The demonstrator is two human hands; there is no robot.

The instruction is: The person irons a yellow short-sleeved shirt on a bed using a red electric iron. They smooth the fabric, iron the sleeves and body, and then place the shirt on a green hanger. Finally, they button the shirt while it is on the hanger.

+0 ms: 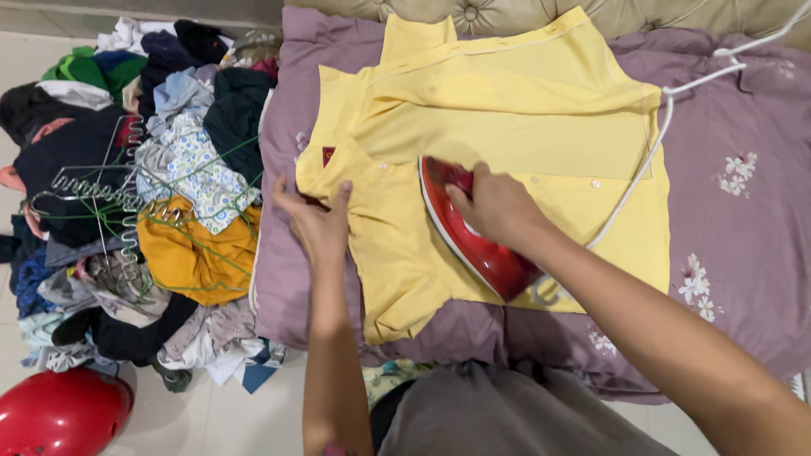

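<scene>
Yellow short-sleeved cotton shirt (507,127): spread flat on a mauve floral bed cover (743,228), collar to the far side. Red electric iron (477,232): sole down on the shirt's near middle, its white cord (650,160) trailing off to the far right. Right hand (498,207): fingers clenched around the iron's handle. Left hand (319,221): fingers released and flat, pressing the shirt's left edge. Left, on the floor: heap of mixed clothes (169,186) with wire hangers (101,198); red helmet (59,414) nearest.
</scene>
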